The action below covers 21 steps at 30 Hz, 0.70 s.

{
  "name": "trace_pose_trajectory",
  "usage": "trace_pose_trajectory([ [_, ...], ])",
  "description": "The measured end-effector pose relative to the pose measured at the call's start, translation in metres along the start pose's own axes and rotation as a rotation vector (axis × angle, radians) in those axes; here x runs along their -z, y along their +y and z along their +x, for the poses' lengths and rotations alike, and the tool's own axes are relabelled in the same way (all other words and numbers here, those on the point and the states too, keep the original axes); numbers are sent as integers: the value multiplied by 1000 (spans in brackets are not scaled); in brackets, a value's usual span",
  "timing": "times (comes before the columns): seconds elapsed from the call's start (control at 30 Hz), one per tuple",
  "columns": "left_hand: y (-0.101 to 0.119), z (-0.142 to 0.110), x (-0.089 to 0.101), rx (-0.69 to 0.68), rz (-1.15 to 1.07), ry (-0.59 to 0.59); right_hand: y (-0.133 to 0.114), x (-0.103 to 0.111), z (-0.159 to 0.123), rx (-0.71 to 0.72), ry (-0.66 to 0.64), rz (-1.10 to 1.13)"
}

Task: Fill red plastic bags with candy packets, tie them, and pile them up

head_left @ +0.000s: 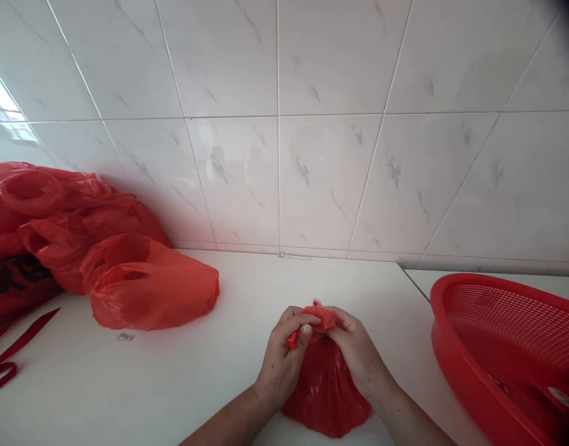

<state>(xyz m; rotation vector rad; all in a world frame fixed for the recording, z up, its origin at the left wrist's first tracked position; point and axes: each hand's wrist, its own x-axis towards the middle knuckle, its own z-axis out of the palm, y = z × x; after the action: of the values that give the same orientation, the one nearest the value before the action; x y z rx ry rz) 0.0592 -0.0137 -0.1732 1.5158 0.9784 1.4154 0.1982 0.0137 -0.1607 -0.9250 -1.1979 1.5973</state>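
A red plastic bag [328, 390] lies on the white table in front of me, its upper part bunched together between my hands. My left hand [287, 353] grips the gathered top from the left, fingers curled and thumb pressed on the plastic. From the right, my right hand [354, 347] pinches the same bunched top, with the fingertips partly hidden behind it. Whatever the bag contains, if anything, cannot be made out.
Several red plastic bags [70, 210] are heaped at the left against the tiled wall [284, 155]. Nearer lies an orange-red bag [163, 291], with a dark red strap [28, 334] beyond. At right stands a red perforated basket [445, 316] on the white table [210, 384].
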Motion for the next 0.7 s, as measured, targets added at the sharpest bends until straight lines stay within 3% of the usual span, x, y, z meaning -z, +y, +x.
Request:
trace_pose_trajectory([
  [0.07,-1,2,4,7,-40,18,-2,5,2,-71,-39,256],
  [0.13,-3,4,11,0,-17,58,-2,13,7,-115,4,468],
  [0.23,-9,10,25,-39,120,165,1,30,16,-126,81,613],
  [0.33,-16,16,41,-58,245,262,3,48,24,-113,133,607],
  [0.5,-22,21,49,95,300,409,5,68,31,-72,227,431],
  [0.6,-22,22,46,181,222,408,5,73,32,-47,241,382],
  [0.7,-23,21,48,208,66,303,3,72,29,-11,242,381],
])
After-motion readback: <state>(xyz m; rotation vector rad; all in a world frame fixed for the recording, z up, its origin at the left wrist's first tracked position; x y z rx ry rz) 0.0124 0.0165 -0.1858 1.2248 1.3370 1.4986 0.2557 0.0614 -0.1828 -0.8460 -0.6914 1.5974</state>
